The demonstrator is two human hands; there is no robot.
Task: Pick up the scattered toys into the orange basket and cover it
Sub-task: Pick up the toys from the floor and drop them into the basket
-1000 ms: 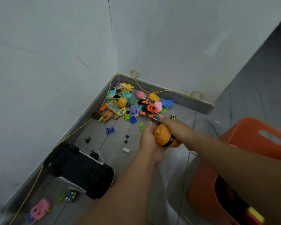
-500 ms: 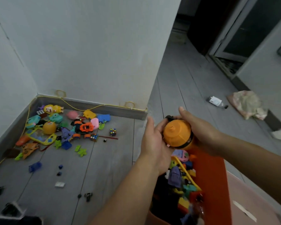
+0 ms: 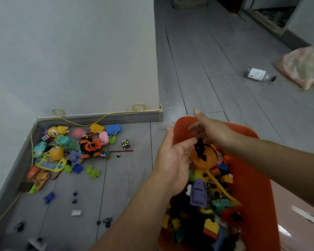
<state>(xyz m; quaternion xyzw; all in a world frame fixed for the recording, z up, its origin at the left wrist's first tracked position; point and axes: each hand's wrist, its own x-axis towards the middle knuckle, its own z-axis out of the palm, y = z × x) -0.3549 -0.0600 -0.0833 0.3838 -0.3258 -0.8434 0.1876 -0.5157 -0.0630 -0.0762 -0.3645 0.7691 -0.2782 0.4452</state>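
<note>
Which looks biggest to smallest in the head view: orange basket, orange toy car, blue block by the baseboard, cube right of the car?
1. orange basket, though it is nearest the camera
2. orange toy car
3. blue block
4. cube

The last three lie at similar depth.
</note>
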